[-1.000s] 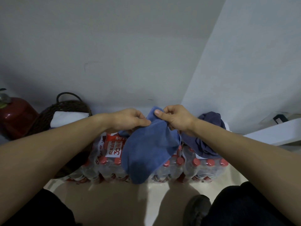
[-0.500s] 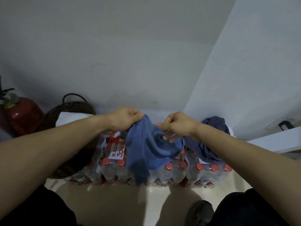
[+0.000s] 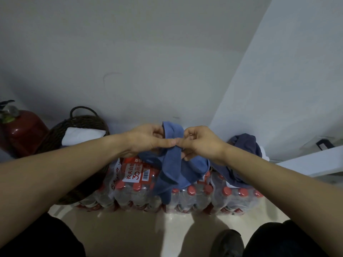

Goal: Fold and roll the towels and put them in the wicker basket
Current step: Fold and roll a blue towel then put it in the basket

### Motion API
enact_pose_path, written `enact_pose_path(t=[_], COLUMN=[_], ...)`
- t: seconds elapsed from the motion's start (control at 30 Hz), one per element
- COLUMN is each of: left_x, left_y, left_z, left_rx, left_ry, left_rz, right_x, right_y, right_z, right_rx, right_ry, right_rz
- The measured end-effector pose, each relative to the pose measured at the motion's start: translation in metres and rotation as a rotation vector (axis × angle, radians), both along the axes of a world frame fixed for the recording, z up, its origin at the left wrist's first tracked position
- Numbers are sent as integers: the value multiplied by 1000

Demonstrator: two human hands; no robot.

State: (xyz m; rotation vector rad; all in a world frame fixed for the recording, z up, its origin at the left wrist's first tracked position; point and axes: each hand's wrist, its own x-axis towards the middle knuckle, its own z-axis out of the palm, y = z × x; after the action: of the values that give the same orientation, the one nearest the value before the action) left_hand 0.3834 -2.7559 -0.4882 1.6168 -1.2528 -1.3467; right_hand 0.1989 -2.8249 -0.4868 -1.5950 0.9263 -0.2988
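A blue towel [image 3: 172, 169] hangs bunched over shrink-wrapped packs of water bottles [image 3: 141, 195], its top edge raised between my hands. My left hand [image 3: 148, 139] pinches the towel's upper edge from the left. My right hand [image 3: 201, 142] grips it from the right, fingertips of both hands almost touching. A dark wicker basket [image 3: 81, 121] with a loop handle stands at the left against the wall, and a rolled white towel [image 3: 81, 135] lies inside it. A crumpled darker blue towel [image 3: 243, 145] sits on the packs behind my right wrist.
A red fire extinguisher [image 3: 24, 132] stands left of the basket. Grey walls meet in a corner behind the packs. A white ledge [image 3: 311, 160] juts in at the right. My knees and a black shoe [image 3: 228, 242] are above the pale floor below.
My hands have come together at the towel's top, gathering the spread blue cloth into a narrower bunched strip that hangs lower over the bottles.
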Motion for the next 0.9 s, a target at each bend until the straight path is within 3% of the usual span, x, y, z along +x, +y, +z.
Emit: enact_pose_path(t=[0.17, 0.33, 0.4, 0.53, 0.67, 0.73, 0.83, 0.9], left_x=[1, 5, 2, -5, -6, -4, 4, 7], left_y=[8, 7, 7, 6, 6, 7, 9, 11], left_z=[-1, 12, 17, 29, 40, 41, 39, 39], left_rx=[73, 21, -4, -8, -9, -70, -276, -354], left_ry=[-53, 21, 78, 226, 304, 126, -376, -437], left_rz=[-111, -29, 31, 145, 141, 141, 122, 54], right_x=[-8, -14, -13, -8, -1, -3, -4, -3], right_y=[-10, -15, -14, -2, 3, 2, 1, 1], right_z=[4, 1, 2, 9, 10, 10, 12, 15], right_rx=[-17, -103, -128, -57, -27, 11, 35, 35], right_ry=[-24, 212, 160, -16, -130, -166, -197, -218], right_rz=[-92, -170, -141, 158, 105, 111, 96, 76])
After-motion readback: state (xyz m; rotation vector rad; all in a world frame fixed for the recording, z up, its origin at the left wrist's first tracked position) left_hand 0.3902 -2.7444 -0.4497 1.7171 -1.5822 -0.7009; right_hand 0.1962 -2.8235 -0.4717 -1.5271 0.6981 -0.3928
